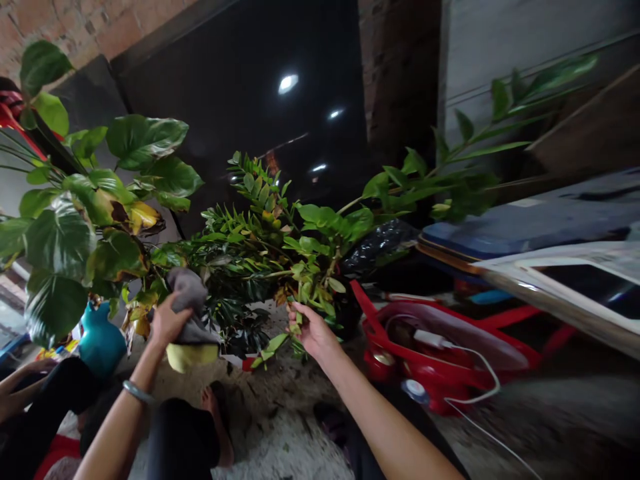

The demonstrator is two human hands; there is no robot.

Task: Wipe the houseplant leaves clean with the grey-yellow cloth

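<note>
My left hand (169, 321) is closed on a grey cloth (189, 293), held up in front of the plants. A pale yellow piece of cloth (193, 357) hangs just below the grey part; I cannot tell if the two are joined. With closed fingers my right hand (315, 331) grips a green plant stem (299, 313) low on a leafy potted plant (315, 233). A few green leaves (273, 348) droop beside that hand. The pot is mostly hidden behind foliage and my arm.
A broad-leaved plant (60, 233) with some browned leaves rises at left, above a teal vase (101, 337). At right sits a red plastic basket (450, 333) with a white cable (493, 373). A person's hand (40, 367) shows at far left. A dark panel (250, 100) stands behind.
</note>
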